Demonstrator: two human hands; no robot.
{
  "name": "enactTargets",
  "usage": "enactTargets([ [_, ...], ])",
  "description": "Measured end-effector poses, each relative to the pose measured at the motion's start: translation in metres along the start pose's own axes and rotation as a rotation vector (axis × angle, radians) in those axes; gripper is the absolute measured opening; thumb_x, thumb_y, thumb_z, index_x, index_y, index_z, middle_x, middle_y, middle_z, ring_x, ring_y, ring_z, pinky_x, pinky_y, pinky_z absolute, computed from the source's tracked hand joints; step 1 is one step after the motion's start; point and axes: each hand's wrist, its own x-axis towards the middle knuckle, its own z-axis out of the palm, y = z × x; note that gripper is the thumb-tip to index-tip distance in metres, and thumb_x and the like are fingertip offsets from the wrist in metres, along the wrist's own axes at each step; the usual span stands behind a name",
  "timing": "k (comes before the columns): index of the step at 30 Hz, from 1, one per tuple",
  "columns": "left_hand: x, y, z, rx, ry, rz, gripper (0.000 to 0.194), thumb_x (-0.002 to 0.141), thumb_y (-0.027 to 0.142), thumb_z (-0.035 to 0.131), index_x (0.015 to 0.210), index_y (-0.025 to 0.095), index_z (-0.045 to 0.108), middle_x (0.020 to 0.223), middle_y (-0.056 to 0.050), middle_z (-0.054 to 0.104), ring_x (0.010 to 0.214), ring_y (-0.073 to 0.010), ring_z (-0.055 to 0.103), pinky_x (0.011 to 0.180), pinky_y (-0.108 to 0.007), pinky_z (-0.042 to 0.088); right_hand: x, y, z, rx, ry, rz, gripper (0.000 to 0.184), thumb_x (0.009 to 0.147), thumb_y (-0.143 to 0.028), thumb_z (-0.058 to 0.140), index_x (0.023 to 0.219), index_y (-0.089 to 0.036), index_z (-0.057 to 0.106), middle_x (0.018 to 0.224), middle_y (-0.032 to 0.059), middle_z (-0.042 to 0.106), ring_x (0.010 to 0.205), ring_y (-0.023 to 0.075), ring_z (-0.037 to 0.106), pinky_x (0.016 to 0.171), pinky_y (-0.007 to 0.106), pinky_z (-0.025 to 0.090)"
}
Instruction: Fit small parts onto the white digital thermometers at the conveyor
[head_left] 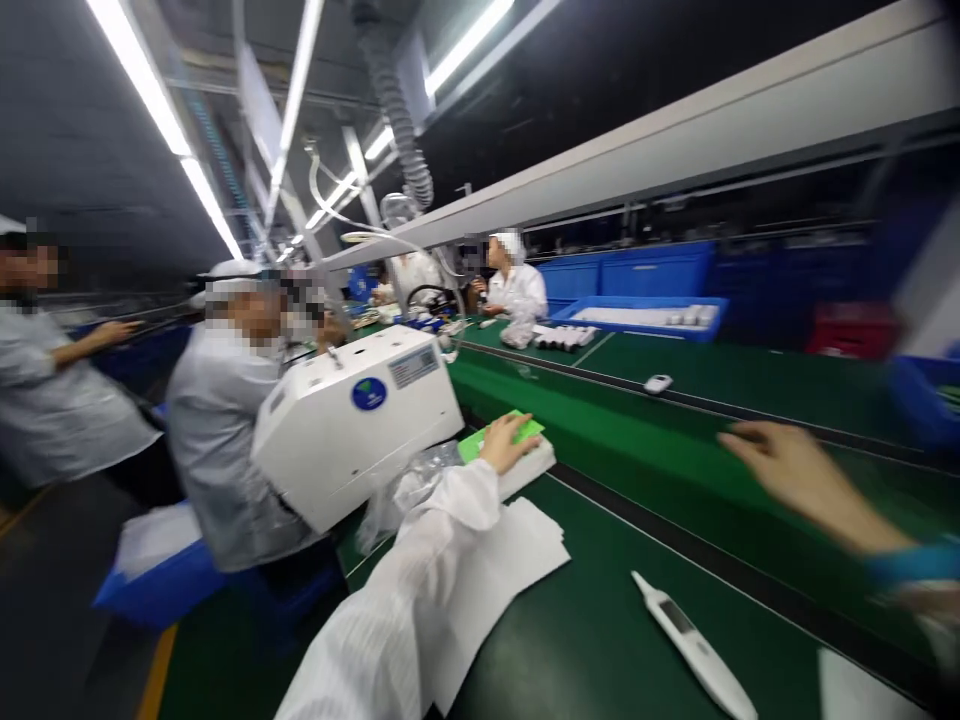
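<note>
- My left hand [510,443] lies open on a green card [525,428], fingers spread across it, resting rather than clamped.
- The card sits on a white block [529,468] on the green bench mat [592,650], just beside a white machine [352,425] with a round blue sticker.
- My white sleeve [405,590] lies over loose white paper sheets [517,560], and a clear plastic bag [397,500] bunches between sleeve and machine.
- My right hand [795,470] is blurred but open, its fingers together, gripping nothing; a white digital thermometer [694,640] lies on the mat nearby.
- A seated co-worker [221,450] in a white smock is just past the machine; farther along the bench is a blue tray [637,317] of white parts.
</note>
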Motion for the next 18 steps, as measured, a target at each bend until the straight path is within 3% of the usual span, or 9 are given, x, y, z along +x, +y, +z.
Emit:
enactTargets([
  [3, 0.006, -0.01, 0.0, -0.154, 0.049, 0.036, 0.043, 0.091, 0.037, 0.053, 0.13, 0.017, 0.054, 0.135, -0.013, 0.054, 0.129, -0.0264, 0.047, 0.109, -0.045, 0.034, 0.019, -0.012, 0.051, -0.216, -0.145, -0.034, 0.015, 0.088, -0.025, 0.058, 0.08, -0.019, 0.068, 0.091, 0.0115, 0.068, 0.088, 0.0235, 0.064, 0.081, 0.036, 0.047],
  [5, 0.008, -0.015, 0.0, -0.248, 0.084, 0.039, 0.044, 0.094, 0.037, 0.046, 0.133, 0.017, 0.052, 0.138, -0.013, 0.052, 0.129, -0.0241, 0.047, 0.108, -0.039, 0.035, 0.029, -0.022, 0.092, -0.247, -0.23, -0.07, 0.011, 0.086, -0.02, 0.059, 0.083, -0.02, 0.07, 0.093, 0.0073, 0.069, 0.089, 0.0207, 0.065, 0.082, 0.031, 0.047],
  [8, 0.007, -0.019, 0.0, -0.354, 0.133, 0.028, 0.046, 0.093, 0.039, 0.046, 0.132, 0.016, 0.052, 0.139, -0.013, 0.052, 0.13, -0.0245, 0.047, 0.109, -0.038, 0.034, 0.033, -0.039, 0.147, -0.29, -0.334, -0.132, 0.012, 0.087, -0.021, 0.059, 0.091, -0.02, 0.071, 0.099, 0.0062, 0.068, 0.093, 0.0177, 0.064, 0.083, 0.028, 0.047],
  [10, 0.005, -0.021, 0.001, -0.407, 0.156, 0.02, 0.047, 0.091, 0.042, 0.048, 0.13, 0.017, 0.054, 0.138, -0.012, 0.054, 0.128, -0.0259, 0.048, 0.108, -0.039, 0.036, 0.034, -0.048, 0.174, -0.328, -0.377, -0.158, 0.014, 0.089, -0.023, 0.058, 0.098, -0.018, 0.069, 0.101, 0.0058, 0.067, 0.096, 0.018, 0.063, 0.085, 0.031, 0.047],
  [14, 0.004, -0.023, 0.002, -0.476, 0.179, 0.012, 0.048, 0.089, 0.045, 0.052, 0.128, 0.019, 0.056, 0.135, -0.011, 0.057, 0.126, -0.0248, 0.051, 0.106, -0.037, 0.038, 0.038, -0.057, 0.206, -0.443, -0.394, -0.175, 0.016, 0.093, -0.027, 0.056, 0.1, -0.016, 0.065, 0.105, 0.0049, 0.066, 0.102, 0.02, 0.06, 0.089, 0.04, 0.048],
  [18, 0.003, -0.023, 0.006, -0.502, 0.195, 0.017, 0.048, 0.088, 0.046, 0.054, 0.127, 0.018, 0.057, 0.134, -0.011, 0.057, 0.125, -0.0235, 0.051, 0.107, -0.034, 0.037, 0.043, -0.06, 0.217, -0.572, -0.368, -0.172, 0.016, 0.093, -0.029, 0.055, 0.095, -0.016, 0.065, 0.108, 0.0059, 0.065, 0.108, 0.0221, 0.058, 0.094, 0.046, 0.045],
])
